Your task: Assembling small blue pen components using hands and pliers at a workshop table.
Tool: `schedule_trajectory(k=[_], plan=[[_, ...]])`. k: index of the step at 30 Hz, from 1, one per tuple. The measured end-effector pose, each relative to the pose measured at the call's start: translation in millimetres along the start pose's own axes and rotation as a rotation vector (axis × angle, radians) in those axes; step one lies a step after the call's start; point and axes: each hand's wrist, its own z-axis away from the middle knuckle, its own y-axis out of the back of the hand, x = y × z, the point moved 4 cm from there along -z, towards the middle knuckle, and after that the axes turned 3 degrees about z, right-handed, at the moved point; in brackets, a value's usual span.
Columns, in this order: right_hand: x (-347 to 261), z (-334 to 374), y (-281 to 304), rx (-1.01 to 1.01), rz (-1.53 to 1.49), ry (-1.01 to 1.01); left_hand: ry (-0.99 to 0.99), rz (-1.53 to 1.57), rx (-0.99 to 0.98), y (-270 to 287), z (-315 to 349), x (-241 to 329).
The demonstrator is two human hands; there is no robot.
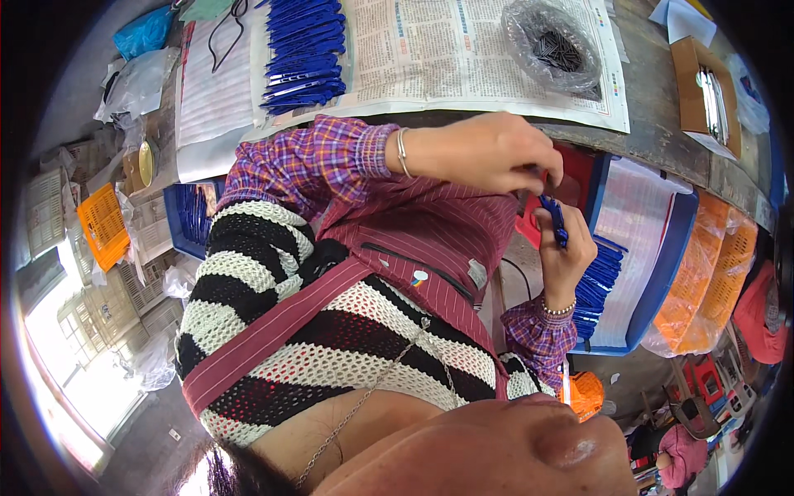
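My right hand (568,248) is closed around a small blue piece (557,221), which looks like slim plastic and sticks up between thumb and fingers. My left hand (504,153) reaches across just above it. Its thumb and fingertips are pinched together near the top of the blue piece; what they hold, if anything, is too small to make out. Both hands are over my lap, by the table's front edge. On the table, slender blue pieces (304,54) lie in a tight row beside newspaper (438,62). A clear plastic bag (529,21) surrounds a heap of thin dark pins (557,52).
A blue tray (657,289) at my right holds more slim blue pieces (597,281) on white foam. Another blue tray (175,217) is at my left. Orange crates (711,264) stand beyond the right tray. A cardboard box (695,95) sits at the table's right end.
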Motion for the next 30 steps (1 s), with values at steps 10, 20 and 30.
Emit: schedule_trajectory(k=[10, 20, 30], plan=[[-4, -1, 1, -0.010, -0.060, -0.004, 0.141, 0.069, -0.131, 1, 5, -18], [0, 2, 2, -0.047, -0.068, -0.065, 0.224, 0.078, -0.201, -3, 2, -21], [1, 1, -1, -0.110, -0.061, -0.102, 0.120, 0.084, -0.167, 6, 25, -12]])
